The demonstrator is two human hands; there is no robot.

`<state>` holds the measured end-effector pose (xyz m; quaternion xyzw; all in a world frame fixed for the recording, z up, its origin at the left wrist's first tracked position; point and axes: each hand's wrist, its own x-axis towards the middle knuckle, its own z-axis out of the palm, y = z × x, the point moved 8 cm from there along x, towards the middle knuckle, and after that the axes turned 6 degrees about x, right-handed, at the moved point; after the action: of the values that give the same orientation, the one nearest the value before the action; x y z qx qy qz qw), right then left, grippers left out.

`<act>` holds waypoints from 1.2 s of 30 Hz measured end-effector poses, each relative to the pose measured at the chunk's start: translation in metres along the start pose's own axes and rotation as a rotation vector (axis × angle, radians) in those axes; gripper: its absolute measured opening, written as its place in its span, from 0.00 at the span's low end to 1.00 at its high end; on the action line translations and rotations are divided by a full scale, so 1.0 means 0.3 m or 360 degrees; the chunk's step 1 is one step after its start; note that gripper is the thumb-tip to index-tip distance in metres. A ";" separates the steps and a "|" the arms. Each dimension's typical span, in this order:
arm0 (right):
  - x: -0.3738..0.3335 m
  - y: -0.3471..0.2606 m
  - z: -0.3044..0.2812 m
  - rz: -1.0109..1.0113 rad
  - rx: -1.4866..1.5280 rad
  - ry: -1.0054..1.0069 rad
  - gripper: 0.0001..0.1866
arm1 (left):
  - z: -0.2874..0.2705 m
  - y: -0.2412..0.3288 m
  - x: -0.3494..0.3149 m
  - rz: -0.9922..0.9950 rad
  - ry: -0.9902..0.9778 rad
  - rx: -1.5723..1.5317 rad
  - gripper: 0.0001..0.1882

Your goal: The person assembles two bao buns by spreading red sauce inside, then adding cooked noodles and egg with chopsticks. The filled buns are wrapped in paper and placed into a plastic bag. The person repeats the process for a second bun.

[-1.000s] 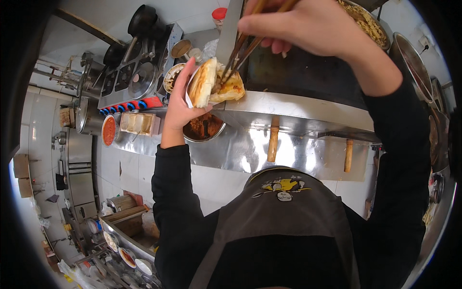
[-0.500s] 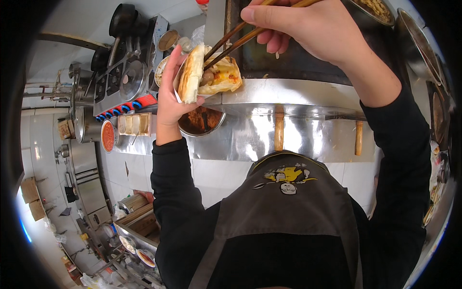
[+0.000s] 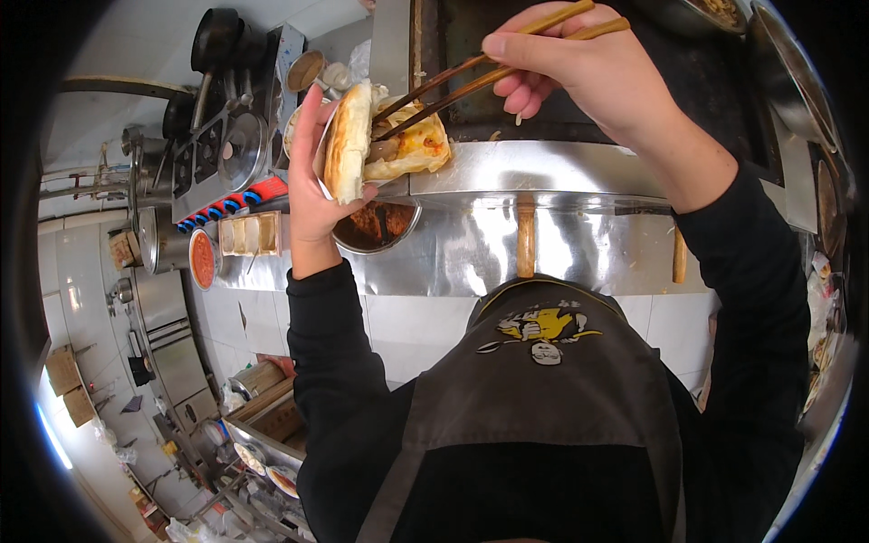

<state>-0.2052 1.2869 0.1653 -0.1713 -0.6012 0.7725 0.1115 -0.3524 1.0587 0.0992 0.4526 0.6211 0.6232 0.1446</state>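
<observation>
A split, browned flatbread [image 3: 346, 145] with yellow, egg-like filling rests in my left hand [image 3: 312, 176], which is closed round its outer side. Something white, like a paper wrapper, shows between the bread and my palm. My right hand [image 3: 597, 81] grips a pair of long wooden chopsticks [image 3: 453, 77] near their pale upper ends. Their dark tips reach into the opening of the bread, touching or close to the filling; the bread partly hides them. A small pale scrap hangs below my right fingers.
Below the bread, a round metal bowl [image 3: 398, 224] of reddish-brown food sits in the steel counter [image 3: 471, 253]. Beyond lies a dark griddle [image 3: 489, 100]. To the left are a stove [image 3: 213, 158] with a lidded pan, a bowl of red sauce [image 3: 202, 258] and a tray of pale blocks [image 3: 251, 234].
The bread and my left hand have shifted slightly left, and the bread's front half leans further open. My right hand has come down a little, showing more of the chopsticks' upper ends.
</observation>
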 end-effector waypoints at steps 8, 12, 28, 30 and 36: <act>0.016 0.156 -0.078 -0.0043 0.0019 0.0065 0.13 | -0.010 -0.013 -0.007 0.0010 0.0118 0.0002 0.67; 0.009 0.110 -0.065 -0.0012 0.0121 0.0063 0.11 | -0.012 -0.014 -0.010 -0.0006 0.0141 -0.0018 0.68; -0.032 -0.056 -0.093 -0.0209 -0.0089 -0.0010 0.09 | -0.010 -0.008 -0.012 0.0013 0.0079 -0.0062 0.64; -0.032 -0.035 -0.112 -0.0283 -0.0176 -0.0100 0.12 | -0.005 -0.005 -0.013 0.0024 0.0079 -0.0068 0.64; -0.046 0.083 -0.165 -0.0203 -0.0029 0.0065 0.14 | 0.006 -0.005 -0.009 0.0050 0.0043 -0.0063 0.65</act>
<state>-0.1720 1.3193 0.1321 -0.1493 -0.6157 0.7546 0.1712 -0.3502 1.0582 0.0964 0.4509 0.6034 0.6437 0.1353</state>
